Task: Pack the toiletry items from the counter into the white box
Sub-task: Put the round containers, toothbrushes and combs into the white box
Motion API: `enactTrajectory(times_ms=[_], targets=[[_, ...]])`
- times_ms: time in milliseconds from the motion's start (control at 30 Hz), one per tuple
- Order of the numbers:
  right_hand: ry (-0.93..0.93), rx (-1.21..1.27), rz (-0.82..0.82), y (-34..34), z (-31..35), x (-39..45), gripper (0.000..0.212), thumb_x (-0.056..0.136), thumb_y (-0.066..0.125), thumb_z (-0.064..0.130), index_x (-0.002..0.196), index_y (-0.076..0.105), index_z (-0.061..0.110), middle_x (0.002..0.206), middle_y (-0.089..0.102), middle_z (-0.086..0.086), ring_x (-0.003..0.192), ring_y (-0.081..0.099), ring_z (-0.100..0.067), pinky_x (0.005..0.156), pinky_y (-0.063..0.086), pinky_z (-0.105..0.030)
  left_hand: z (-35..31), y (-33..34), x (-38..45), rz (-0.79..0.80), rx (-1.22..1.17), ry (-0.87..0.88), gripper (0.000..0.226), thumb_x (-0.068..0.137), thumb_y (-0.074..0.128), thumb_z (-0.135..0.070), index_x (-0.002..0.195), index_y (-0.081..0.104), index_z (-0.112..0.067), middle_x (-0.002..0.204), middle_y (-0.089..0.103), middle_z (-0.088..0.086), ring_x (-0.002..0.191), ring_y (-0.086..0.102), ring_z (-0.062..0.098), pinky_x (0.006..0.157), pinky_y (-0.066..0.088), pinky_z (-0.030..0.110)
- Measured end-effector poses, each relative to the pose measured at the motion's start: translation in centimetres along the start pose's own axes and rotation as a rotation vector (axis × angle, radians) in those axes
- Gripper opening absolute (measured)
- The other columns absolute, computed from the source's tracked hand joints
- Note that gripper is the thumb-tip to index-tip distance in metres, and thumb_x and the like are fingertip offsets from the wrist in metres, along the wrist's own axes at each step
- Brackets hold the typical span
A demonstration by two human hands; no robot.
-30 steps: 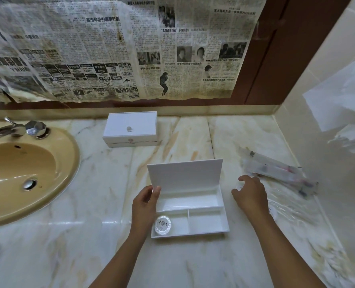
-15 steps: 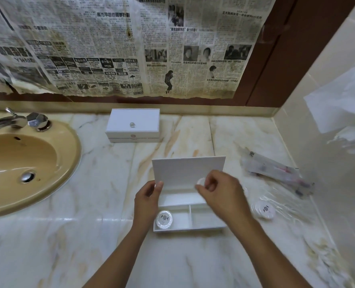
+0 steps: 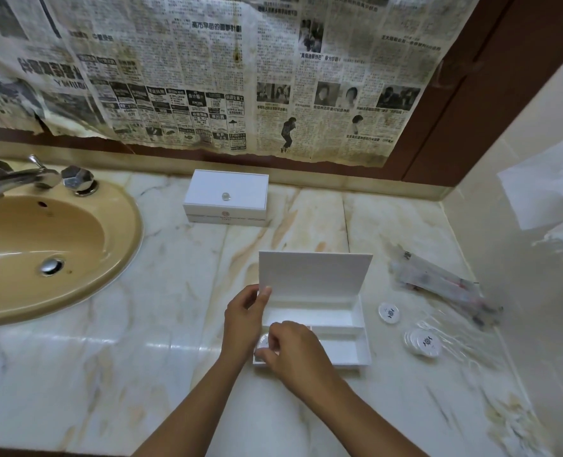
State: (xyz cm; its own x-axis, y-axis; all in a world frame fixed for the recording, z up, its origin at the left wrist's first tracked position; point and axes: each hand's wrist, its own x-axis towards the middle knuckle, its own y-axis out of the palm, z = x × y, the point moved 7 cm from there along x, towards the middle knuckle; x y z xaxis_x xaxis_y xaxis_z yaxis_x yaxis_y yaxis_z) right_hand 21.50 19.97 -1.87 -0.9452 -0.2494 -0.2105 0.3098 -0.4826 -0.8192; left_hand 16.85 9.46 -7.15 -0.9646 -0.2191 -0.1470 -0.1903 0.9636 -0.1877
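An open white box [image 3: 356, 324] with its lid upright stands on the marble counter in front of me. My left hand [image 3: 243, 319] grips the box's left edge at the lid hinge. My right hand [image 3: 293, 349] is over the front left compartment, fingers pinched on a small round white disc [image 3: 264, 341] there; that compartment is mostly hidden by the hand. To the right of the box lie another round disc [image 3: 389, 312], a pair of stacked discs [image 3: 423, 341] and several clear-wrapped long items [image 3: 438, 282].
A closed white box with a small knob [image 3: 226, 199] sits at the back of the counter. A beige sink [image 3: 42, 245] with chrome taps [image 3: 16, 176] fills the left. Newspaper covers the mirror behind. A tiled wall with white tissue [image 3: 550, 199] bounds the right.
My right hand went from the items at the right, carried a round disc over the box, and now holds it down in the front left compartment. My left hand stayed on the box's left edge.
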Motion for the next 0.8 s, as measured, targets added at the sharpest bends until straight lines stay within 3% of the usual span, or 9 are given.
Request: enactTrajectory(times_ms=[200,367,433,567,700,800], targets=[[0.059,-0.015,-0.039,-0.9,-1.4,-0.2,0.017,0.089,0.059,0.032,0.091,0.056,0.016,0.088,0.046,0.006,0.083,0.046,-0.015,0.068,0.033,-0.024,-0.3,-0.1,0.0,0.01,-0.002,0.006,0.018,0.097,0.059,-0.03,0.081,0.064,-0.025,0.068,0.063,-0.016,0.064,0.057,-0.003,0.062,0.04,0.005],[0.08,0.003,0.021,0.2,-1.2,0.3,0.012,0.088,0.058,0.019,0.08,0.048,0.019,0.087,0.059,-0.003,0.077,0.046,-0.016,0.059,0.03,-0.024,-0.1,0.0,0.1,0.012,-0.003,0.0,0.019,0.097,0.059,-0.03,0.083,0.067,-0.02,0.073,0.066,-0.01,0.065,0.056,-0.002,0.062,0.041,0.006],[0.084,0.028,0.008,0.2,-1.3,0.5,0.012,0.087,0.057,0.018,0.079,0.049,0.018,0.083,0.056,-0.001,0.074,0.046,-0.017,0.053,0.028,-0.018,-0.1,0.0,0.1,0.012,-0.01,-0.002,0.02,0.097,0.059,-0.029,0.082,0.067,-0.019,0.072,0.066,-0.008,0.064,0.055,0.002,0.062,0.041,0.009],[0.065,0.018,-0.022,0.3,-1.8,0.3,0.011,0.087,0.055,0.026,0.079,0.05,0.02,0.083,0.053,0.004,0.078,0.052,-0.018,0.06,0.033,-0.025,-0.4,-0.1,0.0,0.002,0.002,0.005,0.019,0.097,0.059,-0.029,0.081,0.066,-0.02,0.069,0.065,-0.014,0.062,0.055,0.0,0.062,0.041,0.008],[0.0,0.061,-0.147,-1.8,-2.1,0.2,0.017,0.088,0.056,0.036,0.087,0.059,0.02,0.082,0.055,0.009,0.077,0.048,-0.01,0.064,0.034,-0.019,-0.6,0.0,-0.1,0.013,0.019,0.008,0.023,0.097,0.059,-0.029,0.075,0.062,-0.025,0.064,0.061,-0.015,0.058,0.052,0.0,0.06,0.04,0.009],[0.033,0.196,-0.309,-5.5,-3.9,0.5,0.014,0.084,0.064,0.034,0.078,0.061,0.022,0.073,0.06,0.008,0.067,0.052,-0.009,0.062,0.041,-0.018,-0.5,0.0,-0.1,0.011,0.014,-0.006,0.02,0.096,0.059,-0.029,0.08,0.066,-0.021,0.07,0.066,-0.013,0.065,0.057,0.0,0.063,0.042,0.01]])
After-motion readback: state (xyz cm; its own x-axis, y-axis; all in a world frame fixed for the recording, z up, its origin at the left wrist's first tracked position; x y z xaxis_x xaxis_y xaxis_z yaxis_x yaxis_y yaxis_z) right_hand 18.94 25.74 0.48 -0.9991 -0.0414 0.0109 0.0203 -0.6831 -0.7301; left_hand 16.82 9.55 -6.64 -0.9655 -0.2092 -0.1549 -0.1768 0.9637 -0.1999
